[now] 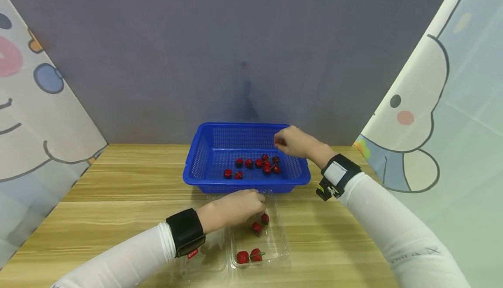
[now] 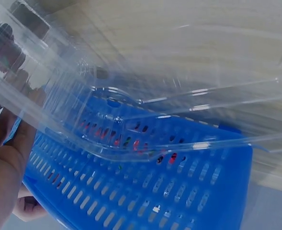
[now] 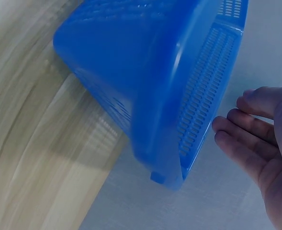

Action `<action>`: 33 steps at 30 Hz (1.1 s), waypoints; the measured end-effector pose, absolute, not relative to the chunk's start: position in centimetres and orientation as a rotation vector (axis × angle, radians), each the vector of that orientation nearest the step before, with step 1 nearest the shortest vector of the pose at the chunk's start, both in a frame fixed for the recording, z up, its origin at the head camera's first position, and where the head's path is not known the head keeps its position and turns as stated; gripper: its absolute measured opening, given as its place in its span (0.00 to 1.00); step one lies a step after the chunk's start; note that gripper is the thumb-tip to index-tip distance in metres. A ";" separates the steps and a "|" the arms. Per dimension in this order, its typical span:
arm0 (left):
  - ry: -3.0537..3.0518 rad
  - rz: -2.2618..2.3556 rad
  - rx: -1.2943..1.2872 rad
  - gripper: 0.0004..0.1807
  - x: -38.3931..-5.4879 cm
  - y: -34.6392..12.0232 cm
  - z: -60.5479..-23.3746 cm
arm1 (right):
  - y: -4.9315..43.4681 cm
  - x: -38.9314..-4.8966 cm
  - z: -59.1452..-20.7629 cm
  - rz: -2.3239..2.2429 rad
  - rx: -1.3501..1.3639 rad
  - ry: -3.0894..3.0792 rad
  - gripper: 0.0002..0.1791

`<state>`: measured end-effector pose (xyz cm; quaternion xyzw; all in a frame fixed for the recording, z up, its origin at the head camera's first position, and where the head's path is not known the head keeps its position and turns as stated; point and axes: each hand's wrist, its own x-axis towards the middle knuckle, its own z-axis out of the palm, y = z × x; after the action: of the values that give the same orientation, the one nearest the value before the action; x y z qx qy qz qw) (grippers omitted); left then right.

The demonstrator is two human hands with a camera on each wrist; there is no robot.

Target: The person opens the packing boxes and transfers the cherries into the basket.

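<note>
My left hand (image 1: pixel 245 207) is over the far part of a clear plastic box (image 1: pixel 275 240), fingers bent downward close by a red cherry (image 1: pixel 265 219). A second cherry (image 1: pixel 257 228) lies just nearer, and a pair of red fruits (image 1: pixel 249 256) sits at the box's near end, one with a green stem. In the left wrist view the fingers (image 2: pixel 16 143) show beside the clear wall; I cannot tell whether they pinch anything. My right hand (image 1: pixel 294 141) hovers above the right side of a blue basket (image 1: pixel 247 187), fingers loosely bent with nothing between them, as the right wrist view shows.
Inside the basket, several cherries (image 1: pixel 267 165) cluster toward the right, with others to the left. The box's open lid (image 1: pixel 208 257) lies flat at its left, bearing a small red label (image 1: pixel 192 253). A grey wall (image 1: pixel 157 60) rises behind the wooden table (image 1: pixel 98 218).
</note>
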<state>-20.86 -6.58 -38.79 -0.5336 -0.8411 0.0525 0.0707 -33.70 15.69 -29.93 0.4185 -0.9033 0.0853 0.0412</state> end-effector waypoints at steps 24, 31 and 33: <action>-2.507 0.043 -1.601 0.05 -20.4 -7.9 -36.8 | 16.3 -30.1 -31.0 0.205 1.315 -2.603 0.02; -2.482 -0.039 -1.626 0.05 -20.2 -8.3 -35.9 | 16.5 -29.0 -31.7 0.207 1.338 -2.516 0.02; -2.489 -0.086 -1.628 0.05 -20.3 -8.5 -35.6 | 16.6 -28.6 -31.8 0.195 1.350 -2.480 0.02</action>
<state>-20.27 -8.55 -35.64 -0.5452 -0.8337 -0.0287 0.0832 -28.60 16.55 -31.76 0.4711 -0.8657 0.0682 0.1549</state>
